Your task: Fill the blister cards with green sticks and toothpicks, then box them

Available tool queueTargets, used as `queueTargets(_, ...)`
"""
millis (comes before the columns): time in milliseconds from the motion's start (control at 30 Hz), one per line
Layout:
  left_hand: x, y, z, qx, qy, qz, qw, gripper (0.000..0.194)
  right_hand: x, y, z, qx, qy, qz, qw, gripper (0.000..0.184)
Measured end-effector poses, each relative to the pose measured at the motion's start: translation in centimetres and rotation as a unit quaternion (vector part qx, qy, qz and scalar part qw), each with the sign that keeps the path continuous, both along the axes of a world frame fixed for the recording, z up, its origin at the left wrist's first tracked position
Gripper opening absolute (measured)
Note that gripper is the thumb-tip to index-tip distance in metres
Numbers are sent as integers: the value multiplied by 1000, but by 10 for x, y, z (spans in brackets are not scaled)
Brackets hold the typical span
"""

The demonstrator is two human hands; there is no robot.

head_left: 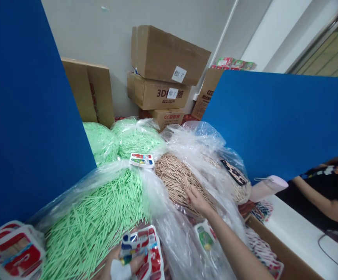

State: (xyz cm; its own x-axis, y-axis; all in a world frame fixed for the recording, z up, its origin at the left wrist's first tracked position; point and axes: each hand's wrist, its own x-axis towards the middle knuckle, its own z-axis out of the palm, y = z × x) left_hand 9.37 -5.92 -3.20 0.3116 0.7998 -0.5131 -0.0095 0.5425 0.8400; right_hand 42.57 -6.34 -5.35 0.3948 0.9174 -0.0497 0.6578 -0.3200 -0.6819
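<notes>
My left hand point(119, 264), with a white wrap on it, holds a white plastic packet point(153, 249) printed with red and blue bottle shapes, low in the view. To its left spreads an opened clear bag of thin light-green sticks point(99, 217). Farther right, my right hand point(197, 200) reaches into a bag of thin beige sticks point(175, 175); its fingers are closed around a few of them. Between the bags runs crumpled clear plastic point(163, 210). A similar printed packet point(142, 160) rests on the plastic above the green sticks.
More printed packets point(17, 252) lie at lower left. Stacked cartons point(169, 54) stand behind the bags. Blue panels point(274, 120) flank both sides. On the right are a patterned phone-like object point(233, 172), a pink cylinder point(268, 188), an open carton point(282, 249) and another person's arm point(317, 194).
</notes>
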Motion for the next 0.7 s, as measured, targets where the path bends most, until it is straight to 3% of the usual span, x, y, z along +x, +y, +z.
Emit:
queueTargets(133, 2, -1, -12, 23, -23, -3, 999, 56, -7, 6, 1, 69, 131, -33, 988, 46)
queueTargets(233, 4, -1, -10, 39, -33, -20, 999, 53, -12, 11, 6, 97, 187, -45, 977, 47)
queueTargets(467, 14, 8, 14, 51, -62, -79, 994, 46, -10, 13, 14, 84, 168, -66, 980, 26)
queueTargets(700, 24, 5, 2, 103, -47, -54, 992, 43, -12, 15, 22, 121, 196, -99, 968, 29)
